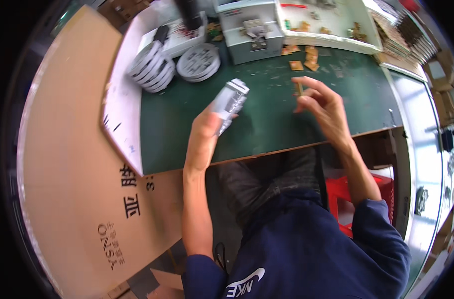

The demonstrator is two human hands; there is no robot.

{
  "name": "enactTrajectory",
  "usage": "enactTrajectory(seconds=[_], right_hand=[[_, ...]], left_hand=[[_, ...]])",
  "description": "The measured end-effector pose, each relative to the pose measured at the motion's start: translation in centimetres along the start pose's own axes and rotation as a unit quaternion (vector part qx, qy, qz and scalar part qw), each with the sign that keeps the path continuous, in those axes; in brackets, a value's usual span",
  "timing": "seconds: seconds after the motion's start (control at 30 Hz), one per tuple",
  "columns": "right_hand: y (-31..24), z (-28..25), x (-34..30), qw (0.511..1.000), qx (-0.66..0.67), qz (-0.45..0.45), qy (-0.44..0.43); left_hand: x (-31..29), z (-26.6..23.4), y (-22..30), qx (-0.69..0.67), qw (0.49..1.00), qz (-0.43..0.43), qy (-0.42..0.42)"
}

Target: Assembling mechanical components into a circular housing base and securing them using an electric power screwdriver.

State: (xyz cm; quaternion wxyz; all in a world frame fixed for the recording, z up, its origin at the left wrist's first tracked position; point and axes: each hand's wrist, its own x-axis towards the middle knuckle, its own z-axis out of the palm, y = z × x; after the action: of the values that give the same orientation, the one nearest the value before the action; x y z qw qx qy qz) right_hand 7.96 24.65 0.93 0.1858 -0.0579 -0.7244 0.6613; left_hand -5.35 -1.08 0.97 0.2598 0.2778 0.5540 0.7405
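My left hand (202, 137) is closed around a silver-grey, box-shaped housing (230, 99), held tilted above the green tabletop (267, 119). Dark markings or openings run along the housing's right side, blurred by motion. To the right, my right hand (329, 109) pinches a small, thin, brass-coloured piece (300, 88) between thumb and fingers. The two hands are well apart. Just beyond the right hand lie several small orange-tan square pieces (296, 65) on the table.
At the back stands a grey metal box (252, 50) with small metal parts on it. Right of it is a white tray (336, 42) with loose parts. Round white dishes (199, 74) and a white stack (154, 74) are at the left. Cardboard (72, 164) borders the bench; a red stool (385, 187) stands below.
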Motion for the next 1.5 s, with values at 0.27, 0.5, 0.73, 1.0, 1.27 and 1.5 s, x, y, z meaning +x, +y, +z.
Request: enactTrajectory(seconds=[0.27, 0.5, 0.73, 1.0, 1.27, 1.5], right_hand=[[0.8, 0.0, 0.1, 0.985, 0.164, -0.038, -0.043], [1.1, -0.2, -0.7, 0.989, 0.139, -0.021, -0.040], [0.9, 1.1, -1.2, 0.982, 0.185, -0.010, -0.034], [1.9, 2.0, -0.5, 0.984, 0.148, -0.102, -0.003], [2.4, 2.3, -1.1, 0.962, 0.239, -0.122, 0.049], [2.2, 2.6, -1.0, 0.964, 0.231, -0.119, 0.056]], left_hand=[[2.4, 5.1, -2.0, 0.586, 0.795, 0.154, 0.024], [1.8, 8.6, -0.7, 0.397, 0.887, 0.225, 0.068], [1.4, 9.6, -2.0, 0.373, 0.887, 0.241, 0.128], [2.0, 10.1, -2.5, 0.372, 0.904, 0.161, 0.137], [3.9, 7.9, -5.4, 0.356, 0.914, 0.189, 0.045], [3.7, 8.4, -5.0, 0.360, 0.912, 0.183, 0.065]])
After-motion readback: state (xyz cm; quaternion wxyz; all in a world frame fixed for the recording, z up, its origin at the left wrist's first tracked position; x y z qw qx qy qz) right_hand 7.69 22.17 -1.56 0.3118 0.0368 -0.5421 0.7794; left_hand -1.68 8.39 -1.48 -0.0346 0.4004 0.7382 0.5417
